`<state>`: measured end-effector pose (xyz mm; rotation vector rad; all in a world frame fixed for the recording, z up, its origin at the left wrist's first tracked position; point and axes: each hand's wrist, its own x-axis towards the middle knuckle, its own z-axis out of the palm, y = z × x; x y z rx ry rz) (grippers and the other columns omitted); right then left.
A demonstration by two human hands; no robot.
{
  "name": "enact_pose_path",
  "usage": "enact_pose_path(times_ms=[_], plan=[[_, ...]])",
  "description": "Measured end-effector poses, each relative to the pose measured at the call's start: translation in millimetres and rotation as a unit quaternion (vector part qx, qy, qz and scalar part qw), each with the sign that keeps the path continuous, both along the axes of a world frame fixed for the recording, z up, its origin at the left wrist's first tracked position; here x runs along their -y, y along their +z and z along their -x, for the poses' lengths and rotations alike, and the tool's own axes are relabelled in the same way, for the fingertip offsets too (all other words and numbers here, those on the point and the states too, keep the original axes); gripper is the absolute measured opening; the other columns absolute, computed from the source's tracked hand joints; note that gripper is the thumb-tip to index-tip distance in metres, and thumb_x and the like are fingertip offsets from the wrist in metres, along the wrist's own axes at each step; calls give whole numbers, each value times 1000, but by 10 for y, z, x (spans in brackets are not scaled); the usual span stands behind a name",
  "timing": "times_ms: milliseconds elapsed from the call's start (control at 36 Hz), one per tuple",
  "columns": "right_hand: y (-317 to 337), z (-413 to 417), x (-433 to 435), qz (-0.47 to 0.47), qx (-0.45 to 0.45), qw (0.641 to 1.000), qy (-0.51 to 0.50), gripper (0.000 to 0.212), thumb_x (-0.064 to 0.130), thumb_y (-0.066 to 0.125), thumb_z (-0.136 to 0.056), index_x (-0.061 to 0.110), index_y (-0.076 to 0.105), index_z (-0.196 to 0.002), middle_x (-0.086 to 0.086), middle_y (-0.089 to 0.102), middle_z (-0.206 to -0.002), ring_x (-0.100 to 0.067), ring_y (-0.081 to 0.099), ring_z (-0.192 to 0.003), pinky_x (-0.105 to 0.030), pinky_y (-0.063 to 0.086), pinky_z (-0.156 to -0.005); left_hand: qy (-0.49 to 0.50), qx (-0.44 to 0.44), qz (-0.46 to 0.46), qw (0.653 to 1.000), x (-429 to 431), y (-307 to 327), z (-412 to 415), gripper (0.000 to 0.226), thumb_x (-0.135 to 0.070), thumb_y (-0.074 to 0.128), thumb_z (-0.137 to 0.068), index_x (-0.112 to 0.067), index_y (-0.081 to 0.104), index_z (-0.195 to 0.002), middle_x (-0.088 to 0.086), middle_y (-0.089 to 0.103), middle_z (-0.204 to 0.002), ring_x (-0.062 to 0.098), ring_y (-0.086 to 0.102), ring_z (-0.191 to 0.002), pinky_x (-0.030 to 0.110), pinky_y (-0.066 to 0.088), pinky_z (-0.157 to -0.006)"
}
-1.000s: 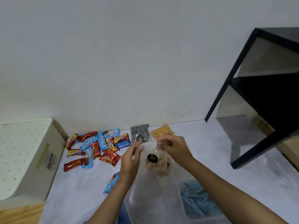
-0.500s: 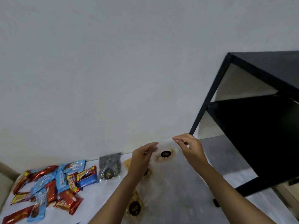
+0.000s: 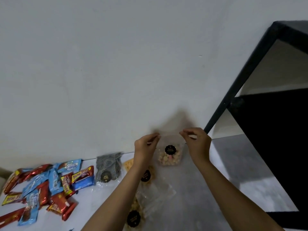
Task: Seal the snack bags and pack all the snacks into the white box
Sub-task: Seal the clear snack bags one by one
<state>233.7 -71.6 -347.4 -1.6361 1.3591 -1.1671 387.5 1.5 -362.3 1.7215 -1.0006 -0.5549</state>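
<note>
I hold a clear snack bag [image 3: 170, 155] up in front of the wall; it has a round black label and pale puffed snacks at its bottom. My left hand [image 3: 145, 145] pinches the bag's top left corner and my right hand [image 3: 196, 140] pinches the top right corner. Two more clear bags with black labels lie on the table under my left arm, one [image 3: 146, 175] farther and one [image 3: 135, 215] nearer. A bag of dark spiral snacks [image 3: 107, 167] lies left of them. The white box is out of view.
A pile of red and blue wrapped snacks [image 3: 45, 185] covers the table's left side. A black metal shelf frame [image 3: 246, 75] stands at the right, its dark shelf reaching over the grey table [image 3: 208, 197]. A plain white wall is behind.
My view has tilted up and to the right, so the white box and the clear bin have left the frame. Both hands have lifted the clear bag higher and spread apart along its top edge.
</note>
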Motion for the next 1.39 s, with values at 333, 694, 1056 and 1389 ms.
enact_pose_path(times_ms=[333,694,1056,1389], plan=[[21,-37,19,15,-32,999,12,9,2,68,-81,3,69,-90,-7,65,-94,-16,61,-81,-7,49,-70,25,-16,-3,1000,-60,46,-26,11,-11,62,-88,-5,71,-91,-1,67,-82,-13,59,-72,4,44,-62],[-255,225,-756,-149,-144,974,86,18,12,63,-87,4,65,-102,-4,64,-92,-20,62,-91,-22,47,-77,-241,241,-168,925,-695,-194,-332,39,-22,60,-88,-15,56,-126,3,50,-127,19,46,-120,27,40,-100],[-247,112,-1370,-291,-180,922,180,14,9,71,-77,5,59,-82,-10,57,-80,-20,56,-72,-37,54,-73,-256,261,-242,899,-1246,-380,-222,61,-25,46,-95,-23,17,-148,6,1,-158,22,4,-146,33,16,-116],[840,-333,-1450,-141,-248,895,344,22,-8,51,-82,7,68,-80,11,57,-68,4,55,-60,-10,48,-69,-235,129,-127,955,-1506,188,-206,63,-6,58,-88,-8,27,-143,12,30,-148,22,27,-138,8,14,-101]])
